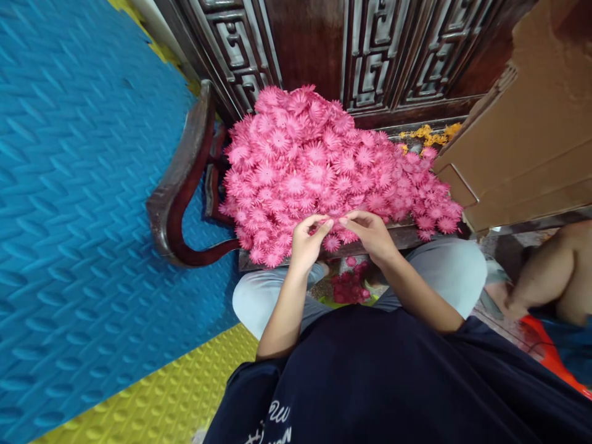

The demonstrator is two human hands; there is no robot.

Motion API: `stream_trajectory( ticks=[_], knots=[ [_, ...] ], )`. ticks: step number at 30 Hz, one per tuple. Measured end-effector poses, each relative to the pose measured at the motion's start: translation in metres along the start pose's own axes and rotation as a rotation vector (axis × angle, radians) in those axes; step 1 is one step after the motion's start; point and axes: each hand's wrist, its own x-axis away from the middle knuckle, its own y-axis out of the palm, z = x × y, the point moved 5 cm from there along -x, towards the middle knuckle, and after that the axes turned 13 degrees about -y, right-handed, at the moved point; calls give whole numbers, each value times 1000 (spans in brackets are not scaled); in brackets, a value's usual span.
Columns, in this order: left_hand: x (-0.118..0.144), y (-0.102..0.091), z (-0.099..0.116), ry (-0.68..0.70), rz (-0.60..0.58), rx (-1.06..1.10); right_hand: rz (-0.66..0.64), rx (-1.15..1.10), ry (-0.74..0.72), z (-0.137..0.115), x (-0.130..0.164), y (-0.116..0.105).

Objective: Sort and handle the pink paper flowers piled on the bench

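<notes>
A large heap of pink artificial flowers (296,172) with thin, spiky petals covers the dark wooden bench (365,245) in front of me. At the heap's near edge, my left hand (309,242) has thumb and fingertips pinched together. My right hand (374,235) pinches the same way, close beside it at about the same height. Between the two sets of fingertips shows a bit of pink, which looks like part of one flower; the fingers hide most of it. Loose flowers lie just behind and below both hands.
A curved wooden armrest (178,203) stands left. At right, a cardboard box (522,123) leans beside yellow flowers (428,134). More pink pieces (350,287) lie below, between my knees. Another person's bare leg (550,265) is at far right. Blue matting (83,203) covers the left side.
</notes>
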Motion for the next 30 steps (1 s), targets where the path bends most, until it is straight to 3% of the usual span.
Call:
stream_trajectory(
  ticks=[6, 9, 12, 14, 17, 20, 25, 30],
  knots=[
    [2, -5, -7, 33, 83, -41, -37, -2, 14, 7, 3, 4],
    [1, -26, 9, 188, 331, -143, 17, -1, 26, 12, 4, -10],
    [-11, -53, 35, 410, 686, -294, 123, 46, 39, 16, 5, -47],
    [-34, -64, 45, 419, 778, -398, 198, 116, 34, 17, 8, -79],
    [-75, -62, 45, 320, 696, -655, 259, 285, 16, 15, 13, -126],
    [-92, -51, 34, 247, 642, -778, 322, 417, 6, 14, 16, -165],
    [-79, -42, 22, 231, 857, -805, 354, 536, 26, 23, 3, -214],
    [-72, -58, 17, 325, 947, -695, 398, 647, 24, 37, -25, -257]
  ],
)
